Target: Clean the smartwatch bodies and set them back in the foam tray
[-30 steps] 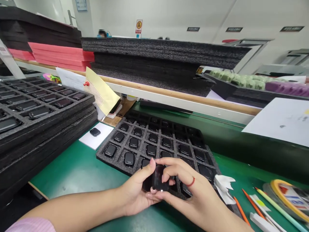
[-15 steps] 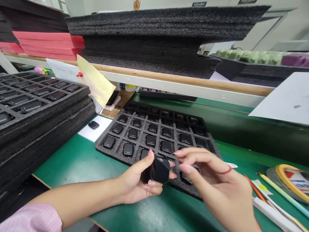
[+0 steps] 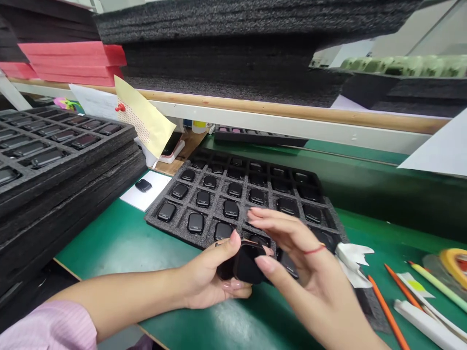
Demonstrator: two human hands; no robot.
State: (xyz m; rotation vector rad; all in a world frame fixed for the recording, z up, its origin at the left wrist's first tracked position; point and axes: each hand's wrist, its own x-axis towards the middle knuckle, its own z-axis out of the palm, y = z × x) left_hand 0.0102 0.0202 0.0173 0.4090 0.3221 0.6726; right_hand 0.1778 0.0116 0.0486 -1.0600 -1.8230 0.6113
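Observation:
My left hand (image 3: 215,274) is closed around a black smartwatch body (image 3: 250,262), its dark glossy face turned up towards me. Another dark part shows between the thumb and the watch face; I cannot make out what it is. Just to the right, my right hand (image 3: 302,257) has its fingers apart. Its thumb tip overlaps the watch's right edge, and I cannot tell if it touches. Beneath both hands lies a black foam tray (image 3: 178,214) with several similar watch bodies (image 3: 196,222) in its compartments.
Stacked foam trays (image 3: 120,155) with watches rise at the left. A single watch (image 3: 143,185) lies on white paper (image 3: 146,197). Crumpled white scraps (image 3: 353,260), orange pens (image 3: 388,311) and a tape roll (image 3: 454,265) are at right. A shelf edge (image 3: 262,109) crosses behind.
My right hand has opened from a near-pinch beside the watch, its fingers rising and its thumb moving left over the watch's edge. The view has shifted, showing white scraps at right.

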